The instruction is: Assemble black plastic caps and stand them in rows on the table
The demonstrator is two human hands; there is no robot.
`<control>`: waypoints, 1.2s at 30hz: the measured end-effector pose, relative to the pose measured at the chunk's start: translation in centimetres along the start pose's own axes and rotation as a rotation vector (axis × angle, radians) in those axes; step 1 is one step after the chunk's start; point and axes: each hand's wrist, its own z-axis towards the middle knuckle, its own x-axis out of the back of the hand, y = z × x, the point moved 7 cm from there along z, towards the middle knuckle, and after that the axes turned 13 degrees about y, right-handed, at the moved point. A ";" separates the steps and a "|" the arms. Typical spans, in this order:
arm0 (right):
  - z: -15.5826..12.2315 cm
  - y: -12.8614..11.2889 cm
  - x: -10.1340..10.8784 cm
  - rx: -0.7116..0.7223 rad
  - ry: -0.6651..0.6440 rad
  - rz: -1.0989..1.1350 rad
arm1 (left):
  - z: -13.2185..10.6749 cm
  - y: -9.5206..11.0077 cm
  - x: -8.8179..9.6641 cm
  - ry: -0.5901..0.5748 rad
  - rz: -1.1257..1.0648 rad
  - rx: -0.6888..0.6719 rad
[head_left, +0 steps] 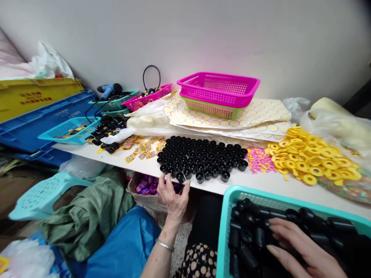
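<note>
My left hand is at the table's front edge, thumb and fingers apart, with nothing visible in it. Its fingertips are just below a black round cap, at the front of a group of black caps standing with their hollow ends up. My right hand reaches into a turquoise basket at the lower right. Its fingers are spread over loose black cylindrical caps that fill the basket. Some of the caps under this hand are hidden.
Yellow rings and small pink pieces lie right of the caps; small orange packets lie left. Behind stand stacked pink and green baskets on printed sheets. A box of purple pieces sits below the table.
</note>
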 end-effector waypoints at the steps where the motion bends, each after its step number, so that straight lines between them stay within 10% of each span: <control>1: 1.3 -0.8 -0.3 0.044 0.024 -0.050 | 0.0 -0.1 -0.4 -0.005 0.024 -0.018; 6: 8.9 -3.8 -5.2 0.178 0.027 -0.340 | -0.3 -1.7 -3.8 -0.220 0.125 0.040; 15: 13.7 -7.6 -18.3 0.348 -0.497 -0.595 | 0.0 -4.8 -5.1 -0.459 0.240 0.121; 28: 14.8 -7.8 -21.6 0.416 -0.481 -0.653 | 2.3 -6.3 -7.1 -0.639 0.197 0.165; 36: 15.8 -7.3 -22.4 0.333 -0.489 -0.622 | 3.9 -5.8 -8.2 -0.541 0.198 0.095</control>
